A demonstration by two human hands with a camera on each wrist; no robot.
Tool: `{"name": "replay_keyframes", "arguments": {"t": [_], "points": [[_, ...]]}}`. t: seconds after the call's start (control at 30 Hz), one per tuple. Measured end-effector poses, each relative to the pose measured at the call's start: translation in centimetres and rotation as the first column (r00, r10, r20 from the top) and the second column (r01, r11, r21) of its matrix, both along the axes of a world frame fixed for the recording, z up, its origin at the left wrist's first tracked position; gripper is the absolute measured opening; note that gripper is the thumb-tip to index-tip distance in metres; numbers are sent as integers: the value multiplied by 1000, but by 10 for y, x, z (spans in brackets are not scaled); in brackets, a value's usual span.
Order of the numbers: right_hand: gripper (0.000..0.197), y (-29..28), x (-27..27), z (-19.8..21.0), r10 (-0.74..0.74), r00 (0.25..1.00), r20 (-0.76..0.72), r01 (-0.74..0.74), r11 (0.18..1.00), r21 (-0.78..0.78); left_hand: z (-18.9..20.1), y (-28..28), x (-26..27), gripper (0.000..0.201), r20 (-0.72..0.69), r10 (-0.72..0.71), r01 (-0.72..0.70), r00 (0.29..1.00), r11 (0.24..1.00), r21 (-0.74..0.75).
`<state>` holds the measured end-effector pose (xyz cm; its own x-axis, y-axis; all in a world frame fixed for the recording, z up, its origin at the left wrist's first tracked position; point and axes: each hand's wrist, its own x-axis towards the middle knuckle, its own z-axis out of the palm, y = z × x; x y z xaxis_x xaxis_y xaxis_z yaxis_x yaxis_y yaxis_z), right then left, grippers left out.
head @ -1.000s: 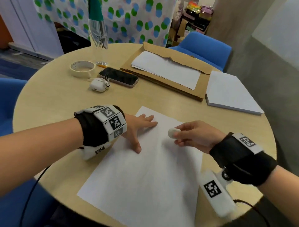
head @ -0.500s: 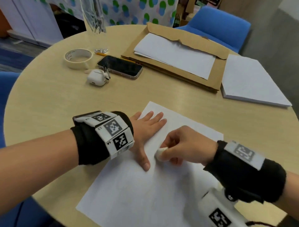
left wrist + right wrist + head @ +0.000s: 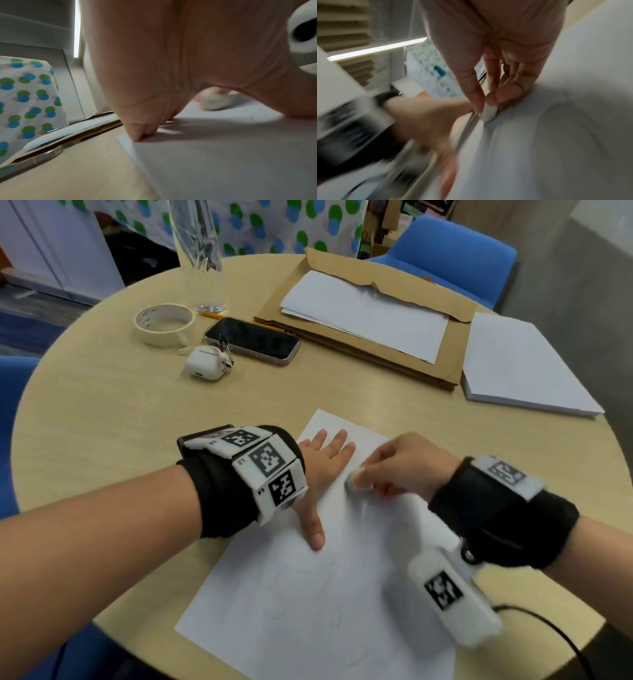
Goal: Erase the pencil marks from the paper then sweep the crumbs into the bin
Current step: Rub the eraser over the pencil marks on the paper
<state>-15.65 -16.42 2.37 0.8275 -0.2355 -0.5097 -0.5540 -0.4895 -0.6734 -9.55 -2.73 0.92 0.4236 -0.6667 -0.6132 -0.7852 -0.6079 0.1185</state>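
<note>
A white sheet of paper (image 3: 308, 604) with faint pencil marks lies on the round wooden table (image 3: 102, 412) in front of me. My left hand (image 3: 325, 470) lies flat on the sheet's upper left part, fingers spread, pressing it down. My right hand (image 3: 394, 470) pinches a small white eraser (image 3: 358, 482) between thumb and fingertips, its end against the paper just right of the left hand. The right wrist view shows the eraser (image 3: 488, 112) touching the paper (image 3: 556, 135). In the left wrist view the eraser (image 3: 214, 101) shows beyond my palm. No bin or crumbs are visible.
At the back of the table sit a masking tape roll (image 3: 163, 324), a white earbud case (image 3: 205, 363), a dark phone (image 3: 252, 341), a brown envelope with papers (image 3: 363, 313) and a paper stack (image 3: 520, 368). Blue chairs (image 3: 455, 258) surround the table.
My right hand brought the eraser down from above the sheet onto the paper beside the left hand and is rubbing there. The left hand stays pressed flat on the paper.
</note>
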Motion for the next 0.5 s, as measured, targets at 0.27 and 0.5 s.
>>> {"name": "replay_keyframes", "arguments": {"t": [0.27,0.5], "points": [[12,11,-33,-7,84,996,-16,-82,994,70,-10,6,0,132,22,0,1,1000,997,-81],[16,-8,6,4,-139,989,50,138,990,9,-8,3,-4,131,27,-17,20,999,993,-119]]}}
